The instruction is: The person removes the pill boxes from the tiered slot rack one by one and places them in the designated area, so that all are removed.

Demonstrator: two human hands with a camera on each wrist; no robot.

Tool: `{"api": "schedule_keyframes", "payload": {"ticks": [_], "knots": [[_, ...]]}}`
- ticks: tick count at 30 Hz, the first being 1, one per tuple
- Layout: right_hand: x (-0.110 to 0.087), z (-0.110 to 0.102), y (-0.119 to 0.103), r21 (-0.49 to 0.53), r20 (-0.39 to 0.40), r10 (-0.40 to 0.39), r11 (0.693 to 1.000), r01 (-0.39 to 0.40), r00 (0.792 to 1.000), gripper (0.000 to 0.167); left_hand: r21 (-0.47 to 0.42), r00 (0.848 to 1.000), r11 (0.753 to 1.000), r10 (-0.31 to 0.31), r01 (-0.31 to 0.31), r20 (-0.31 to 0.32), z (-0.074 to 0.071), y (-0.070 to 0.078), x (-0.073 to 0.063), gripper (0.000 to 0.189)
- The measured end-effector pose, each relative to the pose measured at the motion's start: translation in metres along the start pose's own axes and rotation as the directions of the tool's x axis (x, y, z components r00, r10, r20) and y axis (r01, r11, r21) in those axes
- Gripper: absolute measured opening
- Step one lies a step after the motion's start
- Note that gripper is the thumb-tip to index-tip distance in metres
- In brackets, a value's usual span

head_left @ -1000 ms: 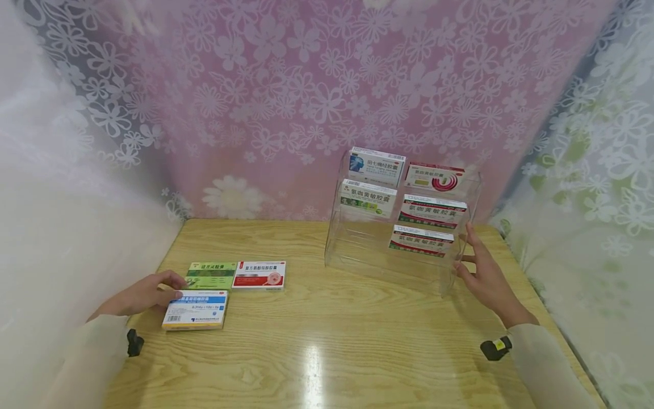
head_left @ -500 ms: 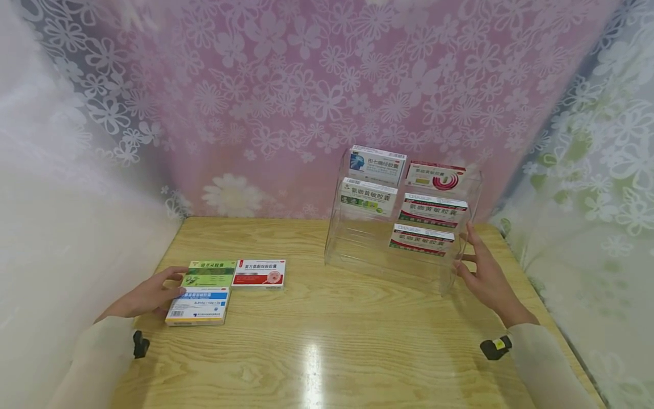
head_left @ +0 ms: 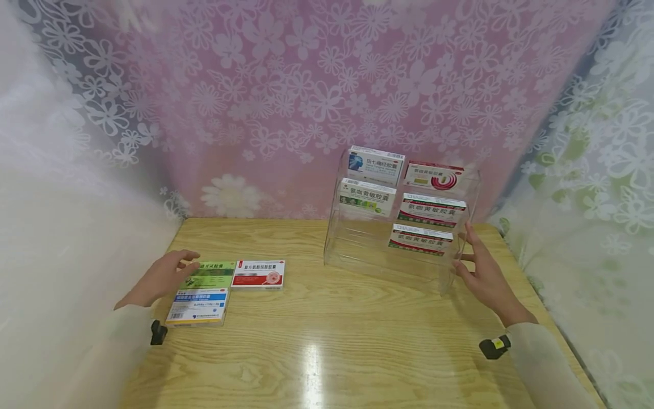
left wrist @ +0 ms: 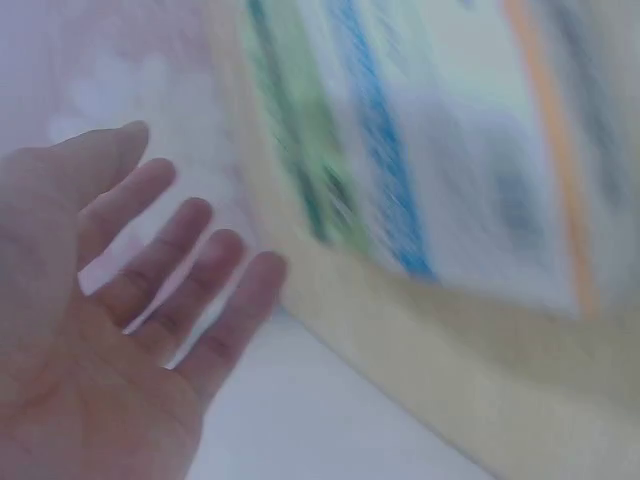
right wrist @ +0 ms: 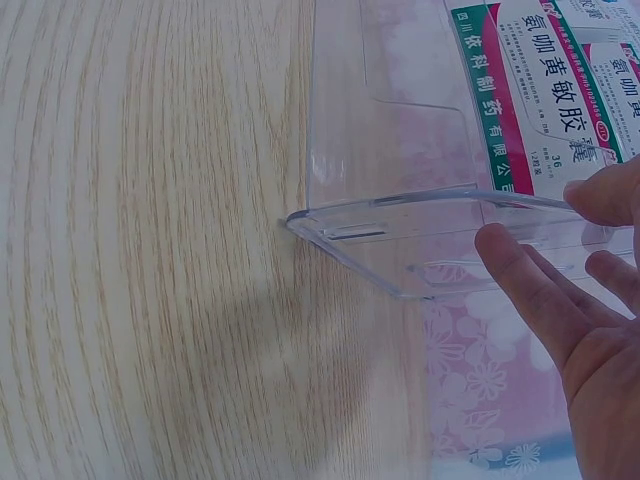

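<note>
In the head view, the left hand (head_left: 166, 278) was at the green capsule box (head_left: 217, 278), its fingers loose, whether touching I could not tell; the blue-and-white capsule box (head_left: 198, 307) and red-and-white capsule box (head_left: 258, 274) lay beside it on the table (head_left: 378, 341). The left wrist view, blurred, showed those fingers apart, holding nothing. In the right wrist view, the right hand (right wrist: 600, 330) pinched the clear display rack (right wrist: 390, 150)'s side edge. The step seemed to be arranging boxes while steadying the rack; lifting one would call for closing the left fingers.
</note>
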State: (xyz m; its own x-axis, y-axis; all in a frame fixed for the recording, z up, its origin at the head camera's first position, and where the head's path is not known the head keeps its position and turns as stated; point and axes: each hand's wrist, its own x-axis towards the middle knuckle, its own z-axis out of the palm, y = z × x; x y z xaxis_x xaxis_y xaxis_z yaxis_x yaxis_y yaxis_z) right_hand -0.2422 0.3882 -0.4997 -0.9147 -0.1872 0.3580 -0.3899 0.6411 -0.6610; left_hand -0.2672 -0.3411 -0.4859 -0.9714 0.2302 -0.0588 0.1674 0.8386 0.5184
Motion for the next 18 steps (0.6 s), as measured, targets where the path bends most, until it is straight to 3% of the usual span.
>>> {"api": "schedule_keyframes", "payload": {"ticks": [7, 18], "knots": [[-0.001, 0.0, -0.001, 0.006, -0.002, 0.006, 1.0, -0.006, 1.0, 0.102, -0.047, 0.995, 0.994, 0.098, -0.099, -0.037, 0.009, 0.065, 0.036, 0.046], [-0.002, 0.001, 0.0, 0.018, -0.016, -0.019, 1.0, 0.02, 1.0, 0.1, -0.178, 0.961, 0.944, 0.271, -0.277, -0.059, 0.047, 0.166, 0.093, 0.044]]}}
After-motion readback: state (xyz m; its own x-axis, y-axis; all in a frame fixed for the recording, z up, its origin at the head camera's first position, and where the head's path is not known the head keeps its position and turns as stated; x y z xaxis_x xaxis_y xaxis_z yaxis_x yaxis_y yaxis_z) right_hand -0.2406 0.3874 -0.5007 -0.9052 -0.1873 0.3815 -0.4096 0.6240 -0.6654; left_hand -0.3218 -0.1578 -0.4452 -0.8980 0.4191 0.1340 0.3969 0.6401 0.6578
